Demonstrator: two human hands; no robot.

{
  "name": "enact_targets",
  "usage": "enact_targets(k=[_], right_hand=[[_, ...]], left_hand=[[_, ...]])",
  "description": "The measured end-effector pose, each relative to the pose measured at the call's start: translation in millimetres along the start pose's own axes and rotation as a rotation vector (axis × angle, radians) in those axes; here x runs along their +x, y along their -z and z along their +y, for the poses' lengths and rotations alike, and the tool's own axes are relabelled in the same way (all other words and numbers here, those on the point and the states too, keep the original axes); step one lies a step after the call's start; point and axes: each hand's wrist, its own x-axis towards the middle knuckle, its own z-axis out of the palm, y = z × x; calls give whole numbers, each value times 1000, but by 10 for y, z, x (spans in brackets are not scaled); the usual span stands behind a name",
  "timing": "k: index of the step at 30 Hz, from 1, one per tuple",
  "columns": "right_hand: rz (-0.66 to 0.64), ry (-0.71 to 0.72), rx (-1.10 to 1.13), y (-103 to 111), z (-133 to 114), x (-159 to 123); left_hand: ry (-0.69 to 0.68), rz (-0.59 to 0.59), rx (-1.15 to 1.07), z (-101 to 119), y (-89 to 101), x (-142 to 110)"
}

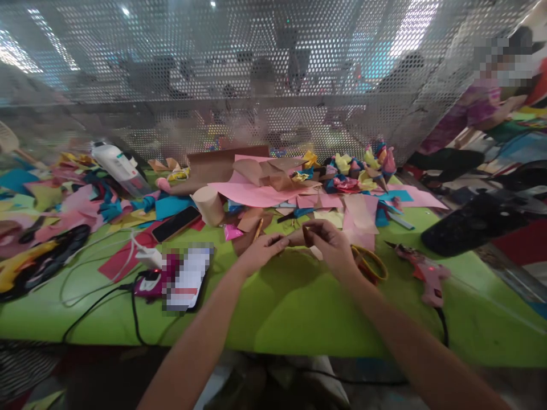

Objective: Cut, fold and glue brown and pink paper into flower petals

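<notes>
My left hand and my right hand come close together above the green table. Between them they pinch a small piece of brown paper, its left end at my left fingertips and its darker folded part at my right. Yellow-handled scissors lie beside my right hand, partly covered by it. A pencil rests just beyond my left hand on scraps of brown paper. Farther right, a pink glue gun lies on its side with its cord running off the front edge.
A power strip with cables and a lit phone lie left, near a dark phone. A cardboard tube, pink paper and a white bottle stand behind. A black bottle and a person are at right.
</notes>
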Motion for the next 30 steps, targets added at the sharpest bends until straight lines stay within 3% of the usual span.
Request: enact_targets(k=[6, 11, 13, 20, 30], right_hand=[[-19, 65, -99, 41, -53, -21], [-319, 8, -176, 19, 0, -32], [-371, -5, -191, -8, 16, -38], [-304, -66, -90, -13, -53, -27], [-312, -144, -67, -8, 10, -32]], left_hand=[[64, 138, -103, -10, -8, 9], [27, 122, -52, -8, -15, 11], [34, 99, -24, -19, -24, 15], [34, 170, -62, -20, 8, 1], [-14, 117, 51, -28, 21, 9]])
